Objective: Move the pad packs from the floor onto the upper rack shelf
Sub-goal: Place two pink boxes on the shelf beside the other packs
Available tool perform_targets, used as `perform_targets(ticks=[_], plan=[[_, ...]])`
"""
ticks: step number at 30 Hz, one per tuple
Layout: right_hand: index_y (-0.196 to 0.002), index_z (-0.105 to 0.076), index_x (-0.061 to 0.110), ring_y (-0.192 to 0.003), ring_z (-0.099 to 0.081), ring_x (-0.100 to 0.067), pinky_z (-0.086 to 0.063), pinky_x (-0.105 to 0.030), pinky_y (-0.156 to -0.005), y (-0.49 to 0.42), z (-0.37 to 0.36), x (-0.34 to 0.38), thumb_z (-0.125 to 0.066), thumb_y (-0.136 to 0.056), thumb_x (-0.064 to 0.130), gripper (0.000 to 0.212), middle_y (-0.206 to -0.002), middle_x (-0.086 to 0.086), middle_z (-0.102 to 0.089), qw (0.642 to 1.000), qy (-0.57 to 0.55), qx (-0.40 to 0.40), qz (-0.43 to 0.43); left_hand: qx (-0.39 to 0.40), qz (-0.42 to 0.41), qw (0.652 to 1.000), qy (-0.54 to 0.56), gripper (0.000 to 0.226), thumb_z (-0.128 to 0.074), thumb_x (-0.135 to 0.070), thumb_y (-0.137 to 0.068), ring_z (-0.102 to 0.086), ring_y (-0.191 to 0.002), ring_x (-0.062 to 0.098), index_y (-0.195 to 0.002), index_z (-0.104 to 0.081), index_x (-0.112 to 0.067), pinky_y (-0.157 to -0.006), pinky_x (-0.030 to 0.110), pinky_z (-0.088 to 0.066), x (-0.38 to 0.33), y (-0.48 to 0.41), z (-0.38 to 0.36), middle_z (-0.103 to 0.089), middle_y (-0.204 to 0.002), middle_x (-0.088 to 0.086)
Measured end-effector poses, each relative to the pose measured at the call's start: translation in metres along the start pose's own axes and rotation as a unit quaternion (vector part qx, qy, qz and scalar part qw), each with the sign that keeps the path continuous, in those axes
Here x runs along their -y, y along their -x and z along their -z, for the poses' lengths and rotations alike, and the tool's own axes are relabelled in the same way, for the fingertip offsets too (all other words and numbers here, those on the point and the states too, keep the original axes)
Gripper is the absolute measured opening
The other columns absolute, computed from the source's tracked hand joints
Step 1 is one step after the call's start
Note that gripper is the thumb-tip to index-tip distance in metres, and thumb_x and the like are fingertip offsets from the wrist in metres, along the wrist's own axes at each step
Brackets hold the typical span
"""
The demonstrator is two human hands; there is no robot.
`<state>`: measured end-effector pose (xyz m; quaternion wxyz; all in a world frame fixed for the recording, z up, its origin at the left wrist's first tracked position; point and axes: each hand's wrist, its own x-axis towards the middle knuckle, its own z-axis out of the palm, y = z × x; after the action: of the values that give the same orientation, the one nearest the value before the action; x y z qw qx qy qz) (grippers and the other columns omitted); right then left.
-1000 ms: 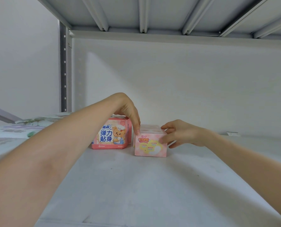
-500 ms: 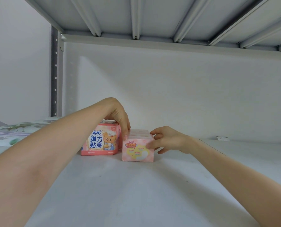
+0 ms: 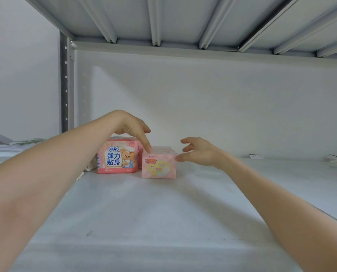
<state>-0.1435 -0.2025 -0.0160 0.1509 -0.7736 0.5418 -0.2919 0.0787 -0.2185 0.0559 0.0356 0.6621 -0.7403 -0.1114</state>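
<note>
pink pack [image 3: 158,167] under left hand [image 3: 130,125] forefinger, nothing gripped | right hand [image 3: 201,154] fingers spread, touching its side | advice: lift off straight, avoid dragging it

Pad packs, two: one bear-printed pack [image 3: 117,158] left of centre and one pale pink pack [image 3: 158,165] at centre. Hands, two: one left hand [image 3: 131,127] and one right hand [image 3: 198,153], both mid-frame. Shelf [image 3: 163,213], one, across the lower frame. Upright post [image 3: 63,85], one, upper left. Small white scraps, two, at mid-right: one inner scrap [image 3: 256,156] and one outer scrap [image 3: 334,159].
</note>
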Motion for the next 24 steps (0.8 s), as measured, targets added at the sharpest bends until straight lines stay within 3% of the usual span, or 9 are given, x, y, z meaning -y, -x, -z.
perform_targets(ticks=[7,11,14,17,20,24], plan=[[-0.150,-0.029,0.023,-0.133,-0.042,-0.024,-0.037,-0.031,-0.102,0.057,0.001,0.011,-0.066,-0.085,0.042,0.077,-0.147,-0.006,-0.043,0.992,0.078,-0.097,0.020,-0.150,-0.088,0.984,-0.025,0.086,-0.065,-0.052,-0.084,-0.024,-0.145,0.019,-0.153,-0.023,-0.022,-0.115,0.032,-0.025,0.001,0.059,-0.040,-0.020,-0.160,-0.004],[-0.149,-0.028,0.021,-0.137,-0.036,-0.027,-0.035,-0.039,-0.108,0.104,-0.006,0.023,-0.058,-0.089,0.038,0.070,-0.149,-0.004,-0.042,0.983,0.123,-0.134,0.017,-0.203,-0.089,0.971,-0.090,0.079,-0.049,-0.063,-0.089,-0.036,-0.138,0.025,-0.150,-0.028,-0.018,-0.112,0.040,-0.030,0.002,0.100,-0.066,-0.035,-0.153,0.002],[-0.149,-0.028,0.021,-0.135,-0.037,-0.028,-0.038,-0.043,-0.105,0.143,-0.013,0.030,-0.054,-0.091,0.037,0.066,-0.147,-0.004,-0.044,0.978,0.137,-0.156,0.010,-0.238,-0.099,0.959,-0.119,0.067,-0.040,-0.065,-0.091,-0.046,-0.127,0.029,-0.135,-0.043,-0.015,-0.103,0.043,-0.035,0.005,0.132,-0.086,-0.048,-0.141,0.005],[-0.149,-0.029,0.021,-0.130,-0.043,-0.029,-0.042,-0.040,-0.097,0.180,-0.018,0.036,-0.051,-0.092,0.038,0.063,-0.142,-0.006,-0.049,0.971,0.169,-0.171,0.004,-0.266,-0.115,0.949,-0.126,0.058,-0.039,-0.063,-0.091,-0.046,-0.128,0.027,-0.127,-0.051,-0.019,-0.103,0.045,-0.032,0.007,0.161,-0.110,-0.052,-0.138,0.003],[-0.148,-0.029,0.021,-0.124,-0.047,-0.029,-0.041,-0.040,-0.095,0.214,-0.021,0.038,-0.049,-0.093,0.039,0.062,-0.135,-0.007,-0.054,0.967,0.185,-0.173,-0.007,-0.273,-0.131,0.944,-0.129,0.062,-0.038,-0.063,-0.091,-0.038,-0.136,0.023,-0.143,-0.039,-0.029,-0.112,0.050,-0.025,0.006,0.187,-0.134,-0.044,-0.147,-0.003],[-0.148,-0.030,0.019,-0.121,-0.048,-0.029,-0.034,-0.041,-0.097,0.257,-0.028,0.033,-0.047,-0.094,0.041,0.061,-0.124,-0.007,-0.059,0.961,0.211,-0.177,-0.005,-0.288,-0.125,0.938,-0.146,0.069,-0.037,-0.064,-0.092,-0.028,-0.143,0.022,-0.148,-0.032,-0.025,-0.117,0.051,-0.018,-0.001,0.222,-0.163,-0.033,-0.155,-0.001]])
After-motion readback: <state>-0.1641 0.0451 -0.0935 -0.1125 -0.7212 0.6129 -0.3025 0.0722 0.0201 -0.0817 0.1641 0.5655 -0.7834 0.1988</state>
